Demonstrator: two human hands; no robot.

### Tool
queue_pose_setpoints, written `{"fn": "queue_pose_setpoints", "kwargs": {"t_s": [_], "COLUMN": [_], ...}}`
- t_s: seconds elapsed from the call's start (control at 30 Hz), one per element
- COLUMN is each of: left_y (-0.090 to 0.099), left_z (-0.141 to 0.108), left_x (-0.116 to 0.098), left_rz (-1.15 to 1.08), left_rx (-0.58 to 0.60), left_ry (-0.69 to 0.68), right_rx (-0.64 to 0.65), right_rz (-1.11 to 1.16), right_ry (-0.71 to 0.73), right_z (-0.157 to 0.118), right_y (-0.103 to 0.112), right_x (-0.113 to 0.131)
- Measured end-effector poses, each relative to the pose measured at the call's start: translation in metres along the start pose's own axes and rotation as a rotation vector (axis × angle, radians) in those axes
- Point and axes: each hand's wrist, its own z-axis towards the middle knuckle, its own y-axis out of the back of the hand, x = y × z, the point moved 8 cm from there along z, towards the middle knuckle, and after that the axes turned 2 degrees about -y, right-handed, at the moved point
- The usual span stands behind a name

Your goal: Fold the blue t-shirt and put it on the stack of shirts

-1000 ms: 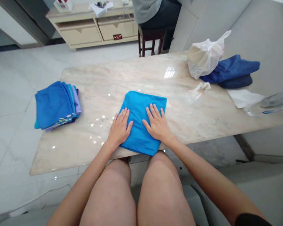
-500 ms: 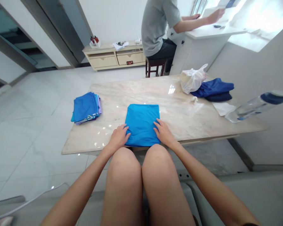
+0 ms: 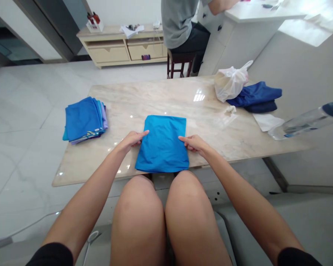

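A folded bright blue cloth (image 3: 163, 144) lies on the marble table (image 3: 122, 99), its near edge at the table's front edge above my knees. My left hand (image 3: 134, 139) pinches the cloth's left side, thumb on top and fingers curled at the edge. On the opposite side my right hand (image 3: 192, 142) grips the right edge the same way. To the left rests a stack of folded cloths (image 3: 84, 120), blue on top with teal and purple layers showing.
At the table's right are a white plastic bag (image 3: 230, 84), dark blue fabric (image 3: 255, 96), a white paper (image 3: 268, 121) and a clear bottle (image 3: 302, 123). Beyond the table a person (image 3: 180, 26) sits on a stool beside a white counter (image 3: 255, 14).
Both hands have gone from lying spread on the cloth to pinching its sides farther up. The view has shifted, and the seated person's upper body is more cut off.
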Motion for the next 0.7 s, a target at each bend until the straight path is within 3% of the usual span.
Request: {"fn": "queue_pose_setpoints", "kwargs": {"t_s": [0.13, 0.23, 0.37, 0.57, 0.7], "left_y": [-0.008, -0.001, 0.030, 0.091, 0.122], "left_z": [-0.006, -0.025, -0.070, -0.167, -0.221], "left_x": [-0.004, -0.017, -0.050, -0.128, -0.164], "left_rz": [-0.080, -0.137, -0.170, -0.169, -0.150], "left_rx": [0.034, -0.008, -0.094, -0.283, -0.479], "left_ry": [0.029, -0.034, -0.167, -0.485, -0.696], "right_rx": [-0.005, -0.043, -0.104, -0.223, -0.427], "right_rz": [-0.036, -0.031, 0.021, 0.018, -0.040], "right_ry": [0.003, 0.104, 0.326, 0.728, 1.033], "right_z": [-0.002, -0.018, -0.059, -0.152, -0.216], "right_y": [0.002, 0.011, 0.032, 0.065, 0.083], "right_x": [0.003, 0.020, 0.062, 0.138, 0.177]}}
